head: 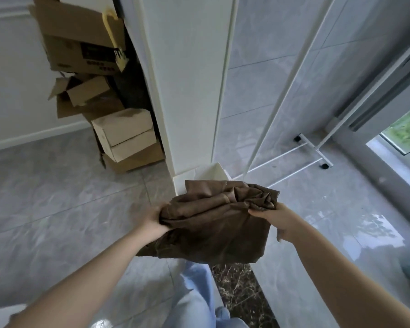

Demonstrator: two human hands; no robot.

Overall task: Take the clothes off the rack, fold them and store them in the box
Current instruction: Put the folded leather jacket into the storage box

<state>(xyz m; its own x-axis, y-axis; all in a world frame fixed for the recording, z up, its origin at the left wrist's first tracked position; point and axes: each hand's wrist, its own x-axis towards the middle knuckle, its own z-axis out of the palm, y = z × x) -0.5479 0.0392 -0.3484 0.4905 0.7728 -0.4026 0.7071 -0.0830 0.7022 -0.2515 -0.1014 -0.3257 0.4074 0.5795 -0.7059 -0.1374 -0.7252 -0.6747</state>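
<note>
Brown cloth (213, 223), loosely folded, hangs at lower centre of the frame between two hands. The left hand (153, 221) grips its left edge with curled fingers; the right hand (277, 221) pinches the right corner. A white box (212, 171), mostly hidden, shows just above the cloth; the rack (315, 150) stands at right, cartons (100, 91) at upper left. To finish well, keep both edges level, centre the bundle over the box and lower it flat so the fold holds.
</note>
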